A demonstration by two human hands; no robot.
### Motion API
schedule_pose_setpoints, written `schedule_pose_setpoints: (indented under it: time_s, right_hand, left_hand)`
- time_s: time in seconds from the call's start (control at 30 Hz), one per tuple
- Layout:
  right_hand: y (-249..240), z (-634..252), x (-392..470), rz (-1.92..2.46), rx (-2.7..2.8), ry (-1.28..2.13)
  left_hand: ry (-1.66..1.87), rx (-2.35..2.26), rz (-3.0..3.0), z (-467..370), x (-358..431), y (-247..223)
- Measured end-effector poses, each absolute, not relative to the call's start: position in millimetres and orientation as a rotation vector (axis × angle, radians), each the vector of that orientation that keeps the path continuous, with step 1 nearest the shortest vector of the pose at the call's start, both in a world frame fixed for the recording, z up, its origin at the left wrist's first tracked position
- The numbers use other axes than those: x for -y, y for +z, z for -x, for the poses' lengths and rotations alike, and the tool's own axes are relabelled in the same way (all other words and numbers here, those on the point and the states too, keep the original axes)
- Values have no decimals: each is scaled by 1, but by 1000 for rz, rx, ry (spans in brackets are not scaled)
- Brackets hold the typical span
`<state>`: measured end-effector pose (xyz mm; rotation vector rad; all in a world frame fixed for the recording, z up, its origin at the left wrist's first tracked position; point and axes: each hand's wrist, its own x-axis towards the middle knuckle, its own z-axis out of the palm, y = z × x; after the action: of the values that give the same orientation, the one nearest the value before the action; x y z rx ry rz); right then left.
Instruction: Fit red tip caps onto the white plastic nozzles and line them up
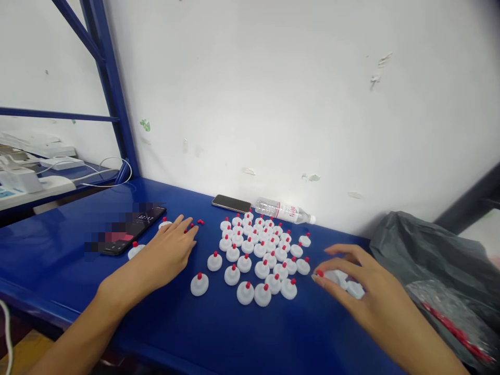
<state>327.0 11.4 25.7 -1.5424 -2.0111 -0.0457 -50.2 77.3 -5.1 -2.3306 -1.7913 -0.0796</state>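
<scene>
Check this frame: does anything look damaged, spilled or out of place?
The wall looks damaged, chipped in several spots. The plastic bottle lies on its side behind the red-tipped white caps, but no spill shows.

On the screen of the lit phone (136,229), on the left side of the worktop (167,325), I see clock digits; I can read "17" at the end, the front part is unclear. The bottle (269,207) has red print on its label (289,212), too small for me to read.
</scene>
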Motion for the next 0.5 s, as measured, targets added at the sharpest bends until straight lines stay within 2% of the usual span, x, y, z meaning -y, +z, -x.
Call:
schedule_pose_setpoints:
  time_s: [0.13,0.3,0.5]
  right_hand:
    - [18,-334,-16,1673,2044,113]
    - [7,-338,-20,1801,2102,424]
    - [12,-337,-17,1811,2005,455]
  left_hand:
    - [73,1837,2380,46,-71,0]
    - [4,1873,2371,47,-72,-1]
    - [-77,1750,2517,60,-84,-18]
